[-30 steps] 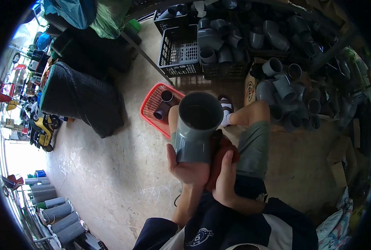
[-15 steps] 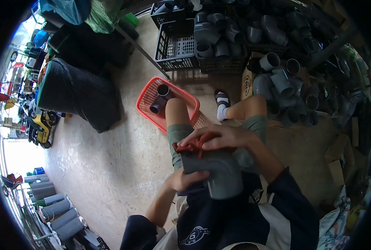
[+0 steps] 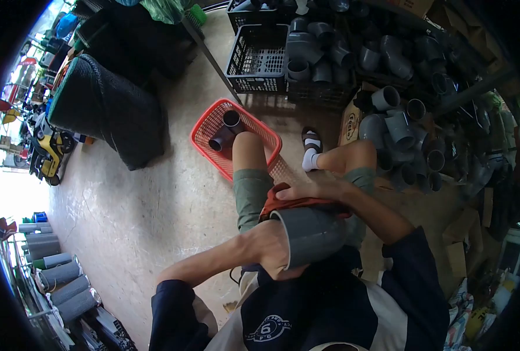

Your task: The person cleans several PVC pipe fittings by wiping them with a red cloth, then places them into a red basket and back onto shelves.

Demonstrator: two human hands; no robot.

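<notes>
A grey plastic pipe elbow point(image 3: 312, 237) lies across my lap, its wide open end facing left. My left hand point(image 3: 271, 248) grips that end, with part of the fingers hidden by the rim. Along the elbow's far side, my right hand point(image 3: 309, 191) presses a red cloth point(image 3: 292, 202) against it; the fingers curl over the cloth. In front of my left knee stands a red plastic basket point(image 3: 198, 132) with a dark grey pipe fitting point(image 3: 223, 138) inside.
Black crates point(image 3: 257, 88) stand ahead, one beside a heap of grey fittings point(image 3: 306, 50). More fittings point(image 3: 397, 128) fill a carton at the right. A dark mesh roll point(image 3: 111, 111) leans at the left, near a metal pole point(image 3: 213, 61). Several grey rolls point(image 3: 67, 284) lie at lower left.
The elbow has turned, so its open end now faces left. My left hand has moved from its underside to that opening. The red cloth has spread along the far side under my right hand.
</notes>
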